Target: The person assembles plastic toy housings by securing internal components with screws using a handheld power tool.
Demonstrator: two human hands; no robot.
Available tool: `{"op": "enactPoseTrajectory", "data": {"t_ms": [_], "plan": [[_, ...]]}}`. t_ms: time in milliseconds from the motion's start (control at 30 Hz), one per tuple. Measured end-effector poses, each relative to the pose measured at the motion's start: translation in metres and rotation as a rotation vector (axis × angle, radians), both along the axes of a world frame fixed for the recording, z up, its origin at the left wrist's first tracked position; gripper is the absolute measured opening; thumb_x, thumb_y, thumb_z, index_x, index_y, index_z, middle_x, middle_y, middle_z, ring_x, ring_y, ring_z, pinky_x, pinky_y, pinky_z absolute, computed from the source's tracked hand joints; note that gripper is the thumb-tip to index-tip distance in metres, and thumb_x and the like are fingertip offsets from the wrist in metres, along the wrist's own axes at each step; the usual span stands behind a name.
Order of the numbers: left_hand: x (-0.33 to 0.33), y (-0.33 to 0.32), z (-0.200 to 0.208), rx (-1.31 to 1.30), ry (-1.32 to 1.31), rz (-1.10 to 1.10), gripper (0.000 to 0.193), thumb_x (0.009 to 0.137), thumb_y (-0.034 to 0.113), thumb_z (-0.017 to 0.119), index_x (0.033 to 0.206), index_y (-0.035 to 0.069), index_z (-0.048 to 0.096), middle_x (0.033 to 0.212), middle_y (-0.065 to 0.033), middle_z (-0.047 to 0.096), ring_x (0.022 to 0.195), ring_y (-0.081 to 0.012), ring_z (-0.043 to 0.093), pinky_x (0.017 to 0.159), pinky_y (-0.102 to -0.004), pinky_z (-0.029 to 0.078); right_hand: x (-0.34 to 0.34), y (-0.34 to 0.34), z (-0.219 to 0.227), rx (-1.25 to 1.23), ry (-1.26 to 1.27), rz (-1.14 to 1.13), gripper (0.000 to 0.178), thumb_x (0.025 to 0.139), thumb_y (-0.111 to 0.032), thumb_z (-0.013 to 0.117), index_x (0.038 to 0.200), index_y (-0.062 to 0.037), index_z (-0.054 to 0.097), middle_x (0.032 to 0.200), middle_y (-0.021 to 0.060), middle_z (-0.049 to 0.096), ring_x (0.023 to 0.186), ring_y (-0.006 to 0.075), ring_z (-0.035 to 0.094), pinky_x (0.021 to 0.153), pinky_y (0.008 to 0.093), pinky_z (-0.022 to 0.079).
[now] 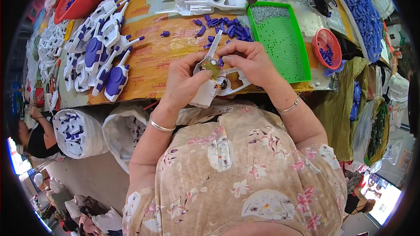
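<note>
Baring grn circuit bd [212,67], wht plastic shell [204,95] is open.

The worktable [151,52] has a top surface partly covered with brown tape. White housings [194,5] lie at the far edge; loose purple parts [237,31] lie nearer. A green tray [284,54] and red basket [323,39] sit right. Purple-and-white units [93,52] are piled left.
</note>
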State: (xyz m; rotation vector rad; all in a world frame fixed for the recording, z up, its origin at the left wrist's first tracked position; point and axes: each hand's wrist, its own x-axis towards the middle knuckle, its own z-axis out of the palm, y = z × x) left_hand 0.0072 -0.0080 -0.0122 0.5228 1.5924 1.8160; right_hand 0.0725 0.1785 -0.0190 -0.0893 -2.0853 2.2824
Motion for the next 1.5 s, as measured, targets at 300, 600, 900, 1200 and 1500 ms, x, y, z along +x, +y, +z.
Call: {"op": "enactPoseTrajectory", "data": {"t_ms": [300, 600, 900, 1200, 1500], "plan": [[-0.006, -0.011, -0.002, 0.066, -0.157, 0.042, 0.033, 0.077, -0.001, 0.061, 0.110, -0.004, 0.060, 0.093, -0.0072, 0.067, 0.076, -0.0101, 0.063, 0.067, -0.0240, 0.052, 0.002, -0.017, 0.003, 0.114, 0.197, -0.100, 0.019, 0.082, 0.003, 0.060, 0.101, 0.0019, 0.063, 0.089, 0.0049, 0.059, 0.078, 0.0100, 0.056, 0.069, 0.0233, 0.047], [-0.025, -0.032, -0.018, 0.116, -0.338, 0.088, 0.033, 0.077, 0.001, 0.057, 0.109, -0.005, 0.058, 0.096, -0.0147, 0.067, 0.082, -0.0195, 0.066, 0.074, -0.0306, 0.054, 0.037, -0.019, 0.004, 1.203, 0.405, 0.131, 0.032, 0.065, -0.019, 0.074, 0.089, -0.0054, 0.058, 0.101, 0.0091, 0.055, 0.103, 0.0286, 0.048, 0.085, 0.0423, 0.037], [-0.007, -0.027, -0.014, 0.201, -0.329, 0.043, 0.042, 0.069, -0.006, 0.055, 0.110, -0.003, 0.057, 0.102, -0.0101, 0.065, 0.088, -0.0162, 0.064, 0.082, -0.0298, 0.051, 0.037, -0.017, 0.004, 1.370, 0.524, 0.156, 0.009, 0.073, -0.010, 0.058, 0.079, -0.0036, 0.058, 0.096, 0.0101, 0.057, 0.101, 0.0267, 0.051, 0.089, 0.0434, 0.038], [-0.008, -0.029, 0.013, 0.012, 0.117, 0.060, 0.039, 0.073, -0.008, 0.050, 0.111, -0.001, 0.056, 0.098, -0.0052, 0.064, 0.088, -0.0097, 0.061, 0.081, -0.0246, 0.048, 0.030, 0.013, 0.067, 1.273, 0.442, 0.282, 0.004, 0.076, -0.008, 0.058, 0.077, -0.0038, 0.057, 0.072, 0.0089, 0.054, 0.075, 0.0243, 0.056, 0.074, 0.0355, 0.045], [-0.010, -0.030, 0.014, 0.070, -0.027, 0.006, 0.040, 0.074, -0.007, 0.053, 0.114, -0.002, 0.055, 0.101, -0.0061, 0.065, 0.091, -0.0113, 0.062, 0.082, -0.0249, 0.048, 0.006, 0.041, 0.056, 0.411, -0.124, 0.319, 0.013, 0.085, -0.002, 0.054, 0.092, 0.0022, 0.064, 0.065, 0.0007, 0.057, 0.056, 0.0063, 0.051, 0.050, 0.0217, 0.038]]}}
